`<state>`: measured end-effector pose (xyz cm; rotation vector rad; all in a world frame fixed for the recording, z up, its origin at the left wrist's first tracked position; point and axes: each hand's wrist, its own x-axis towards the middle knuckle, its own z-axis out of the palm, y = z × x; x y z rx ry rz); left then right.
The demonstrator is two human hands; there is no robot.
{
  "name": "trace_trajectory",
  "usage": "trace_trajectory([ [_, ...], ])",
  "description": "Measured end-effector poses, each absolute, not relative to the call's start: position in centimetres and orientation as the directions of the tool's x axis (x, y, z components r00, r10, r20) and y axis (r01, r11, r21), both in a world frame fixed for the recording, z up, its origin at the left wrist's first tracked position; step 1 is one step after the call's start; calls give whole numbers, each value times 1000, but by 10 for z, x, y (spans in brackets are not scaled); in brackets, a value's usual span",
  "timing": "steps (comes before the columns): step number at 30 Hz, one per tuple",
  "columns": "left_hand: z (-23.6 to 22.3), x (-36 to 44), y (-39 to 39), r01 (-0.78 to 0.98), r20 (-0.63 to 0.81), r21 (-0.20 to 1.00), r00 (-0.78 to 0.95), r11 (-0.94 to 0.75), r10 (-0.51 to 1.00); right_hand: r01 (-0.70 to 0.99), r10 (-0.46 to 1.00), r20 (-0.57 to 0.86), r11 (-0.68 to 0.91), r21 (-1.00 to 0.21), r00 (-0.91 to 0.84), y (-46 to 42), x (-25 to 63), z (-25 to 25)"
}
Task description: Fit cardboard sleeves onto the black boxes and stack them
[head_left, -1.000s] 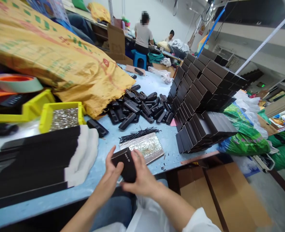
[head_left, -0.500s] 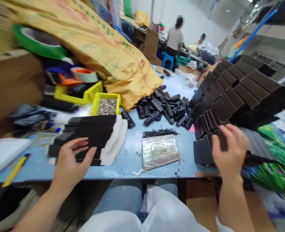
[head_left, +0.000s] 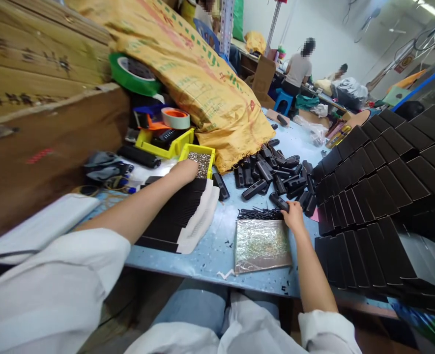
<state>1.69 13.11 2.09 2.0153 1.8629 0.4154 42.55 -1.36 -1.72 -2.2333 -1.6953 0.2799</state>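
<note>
My left hand (head_left: 185, 170) reaches across the stack of flat black box blanks (head_left: 176, 216) to the yellow bin (head_left: 210, 158) of small shiny parts, fingers curled down at its near edge. What they pinch is hidden. My right hand (head_left: 293, 214) is closed on a black plastic part (head_left: 278, 200) at the near edge of the pile of such parts (head_left: 272, 172). It sits just past a bundle of thin black sticks (head_left: 258, 214) and a shiny foil-wrapped pad (head_left: 262, 244).
Assembled black boxes (head_left: 379, 191) are stacked high on the right. A yellow woven sack (head_left: 202, 88), tape rolls (head_left: 134, 73) and a second yellow tray (head_left: 147, 142) lie at the back left beside a brown carton (head_left: 47, 142). Two people work at a far bench.
A second ago both hands held a black box. My right hand set it by the right-hand stack, then moved to the parts pile. My left hand went forward to the yellow bin.
</note>
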Motion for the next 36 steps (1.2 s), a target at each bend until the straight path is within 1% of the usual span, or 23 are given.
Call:
trace_trajectory([
  [1, 20, 14, 132, 897, -45, 438, 82, -54, 996, 894, 969, 42, -208, -396, 244, -30, 430, -19],
  [3, 20, 10, 134, 911, -60, 409, 79, -48, 995, 857, 987, 53, -106, -505, 153, -63, 434, -24],
  [5, 24, 8, 137, 914, -40, 402, 83, -60, 996, 783, 998, 61, 14, -622, 31, -95, 428, -31],
  [7, 31, 10, 133, 916, 5, 397, 67, -63, 998, 729, 994, 70, 112, -675, -88, -122, 418, -37],
  [8, 35, 13, 127, 899, 40, 434, 45, -58, 998, 726, 990, 72, 138, -673, -121, -132, 413, -39],
  [9, 39, 18, 116, 855, 74, 516, 17, -53, 997, 727, 989, 80, 147, -670, -126, -140, 408, -41],
  [10, 43, 24, 101, 769, 97, 637, -3, -59, 995, 722, 990, 89, 139, -677, -107, -145, 404, -42],
  [11, 46, 32, 81, 631, 103, 772, -15, -70, 995, 705, 994, 87, 113, -700, -72, -149, 402, -42],
  [12, 47, 42, 56, 440, 84, 895, -2, -75, 996, 668, 997, 74, 75, -740, -30, -150, 399, -40],
  [13, 46, 54, 29, 261, 48, 963, 58, -62, 997, 607, 999, 51, 33, -794, 13, -150, 397, -37],
  [15, 38, 78, -28, 36, -91, 996, 182, 86, 979, 399, 997, -5, -34, -916, 73, -147, 390, -25],
  [16, 31, 90, -53, -76, -170, 978, 225, 192, 959, 255, 995, -10, -36, -966, 101, -144, 383, -17],
  [17, 24, 100, -76, -181, -235, 942, 238, 281, 942, 100, 991, 6, -7, -995, 134, -140, 374, -8],
  [19, 12, 117, -107, -312, -309, 874, 234, 372, 922, -170, 970, 88, 128, -977, 228, -133, 348, 12],
  [21, 6, 126, -122, -344, -311, 865, 207, 366, 928, -333, 924, 169, 288, -898, 344, -125, 317, 30],
  [22, 4, 129, -125, -336, -294, 876, 193, 345, 936, -385, 899, 183, 345, -856, 398, -122, 303, 37],
  [24, 4, 130, -126, -313, -259, 900, 173, 302, 950, -458, 854, 158, 411, -788, 495, -115, 280, 46],
  [26, 6, 129, -125, -308, -240, 908, 167, 282, 956, -514, 840, 97, 413, -752, 534, -109, 267, 48],
  [28, 7, 128, -124, -324, -245, 900, 174, 290, 954, -542, 844, 41, 380, -749, 535, -105, 263, 46],
  [30, 6, 129, -126, -344, -256, 889, 171, 301, 951, -528, 838, 5, 348, -774, 545, -103, 263, 42],
  [32, 3, 134, -129, -342, -252, 896, 133, 283, 959, -492, 810, -22, 335, -804, 586, -101, 264, 39],
  [34, 0, 140, -134, -289, -226, 928, 69, 236, 972, -482, 786, -46, 331, -811, 616, -101, 264, 36],
  [36, -3, 140, -139, -190, -183, 963, 52, 190, 982, -477, 793, -35, 330, -814, 608, -105, 266, 34],
])
